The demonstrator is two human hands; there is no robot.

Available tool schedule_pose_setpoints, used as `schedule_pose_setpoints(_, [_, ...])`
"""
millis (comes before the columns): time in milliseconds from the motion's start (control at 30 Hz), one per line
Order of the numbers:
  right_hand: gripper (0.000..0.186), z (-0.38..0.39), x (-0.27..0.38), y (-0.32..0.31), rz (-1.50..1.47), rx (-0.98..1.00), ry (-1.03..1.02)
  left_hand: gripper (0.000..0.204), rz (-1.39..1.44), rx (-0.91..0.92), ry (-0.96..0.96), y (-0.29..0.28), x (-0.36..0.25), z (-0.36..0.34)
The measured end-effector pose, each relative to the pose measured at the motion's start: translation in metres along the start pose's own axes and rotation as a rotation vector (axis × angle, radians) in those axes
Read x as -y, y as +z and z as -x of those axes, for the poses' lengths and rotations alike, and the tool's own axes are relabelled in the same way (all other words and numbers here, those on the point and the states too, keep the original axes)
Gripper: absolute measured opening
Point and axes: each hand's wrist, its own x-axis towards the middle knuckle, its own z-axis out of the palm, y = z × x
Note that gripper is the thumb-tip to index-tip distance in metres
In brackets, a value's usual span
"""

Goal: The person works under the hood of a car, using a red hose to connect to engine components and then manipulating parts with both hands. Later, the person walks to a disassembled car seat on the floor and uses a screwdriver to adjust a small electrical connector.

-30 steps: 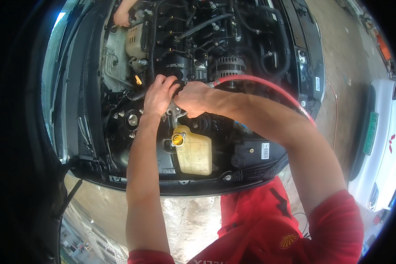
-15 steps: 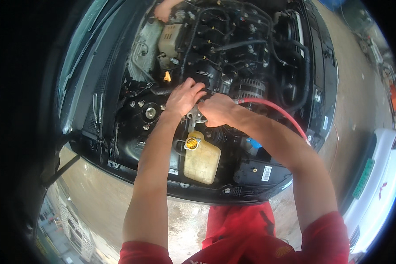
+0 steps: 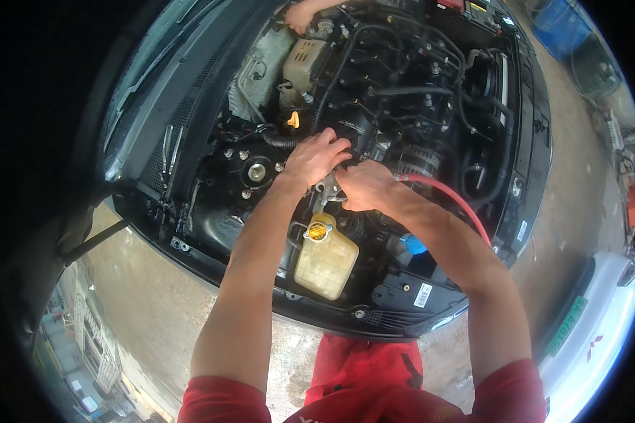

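Note:
Both arms reach over an open engine bay. My left hand (image 3: pixel 319 156) rests on the engine beside a black round cover, fingers bent and closed; what lies under them is hidden. Right next to it, my right hand (image 3: pixel 368 186) is wrapped in a fist around what looks like a silver metal tool (image 3: pixel 329 190), most of it covered by the fingers. A red hose (image 3: pixel 444 189) runs out from behind that fist toward the front of the car. Just below the hands stands a yellowed plastic reservoir (image 3: pixel 326 266) with a yellow-centred metal cap (image 3: pixel 318 232).
An alternator (image 3: pixel 418 161) sits right of my hands, a yellow dipstick handle (image 3: pixel 293 120) beyond them. Another person's hand (image 3: pixel 300 17) reaches in at the far left. A blue cap (image 3: pixel 413 244) is under my right forearm. A white car (image 3: pixel 593 352) stands at right.
The view has shifted, so the engine bay sits slightly farther right and lower. Both my hands keep nearly the same place on the engine. The other person's hand remains at the far side.

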Motion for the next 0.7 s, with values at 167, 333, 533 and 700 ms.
schedule_pose_setpoints(167, [0.038,0.0029,-0.0022,-0.0003,-0.031,0.0,-0.014,0.027,-0.018,-0.021,0.015,0.0005,-0.0025,-0.0011])
schedule_pose_setpoints(333, [0.036,0.003,-0.0022,-0.0004,-0.001,0.004,0.002,0.026,-0.005,0.011,-0.036,-0.0011,-0.0061,-0.0018])
schedule_pose_setpoints(533, [0.034,0.0024,-0.0022,-0.0002,-0.021,0.017,0.018,0.026,-0.023,0.034,-0.039,0.0005,-0.0049,-0.0028])
schedule_pose_setpoints(700, [0.037,0.0029,-0.0021,0.0005,-0.011,0.006,0.009,0.026,-0.015,0.04,-0.048,0.001,-0.0048,-0.0026])
